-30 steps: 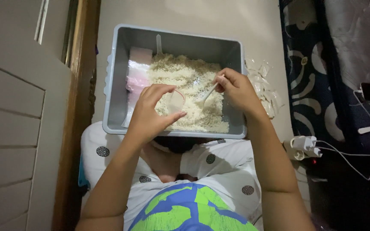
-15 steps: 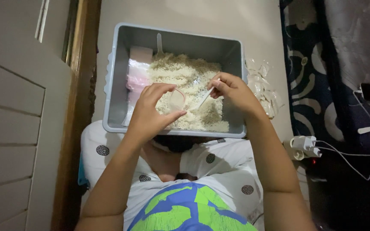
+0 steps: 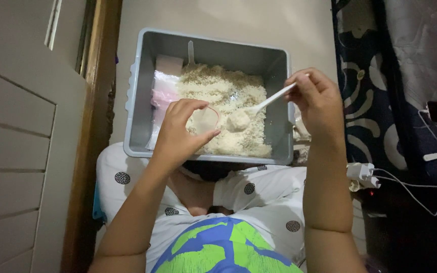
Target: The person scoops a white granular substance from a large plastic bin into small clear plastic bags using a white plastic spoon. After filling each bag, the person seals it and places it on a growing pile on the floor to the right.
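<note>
Left hand [image 3: 180,132] clamped around a small clear cup [image 3: 204,120], thumb under, fingers over the rim, cup tilted toward the spoon. Right hand [image 3: 315,101] pinched on the handle end of a white plastic spoon [image 3: 259,108]; the bowl of the spoon carries a heap of pale grainy material and sits just beside the cup mouth, between the two hands.

Both hands hover over a grey plastic bin [image 3: 136,101]. The bin holds a mound of the same pale grainy fill [image 3: 228,91], directly beyond and under the cup. Beyond the left hand, against the bin's wall: a clear bag with pink contents [image 3: 163,93] and a pale block [image 3: 169,64]. A second white utensil handle [image 3: 190,52] stands at the far wall.

Bin rests against the person's lap, white dotted cloth [image 3: 249,189] below the hands. Outboard of the right hand: a white charger with cable [image 3: 362,174]. Outboard of the left hand: a wooden door frame [image 3: 94,121].
</note>
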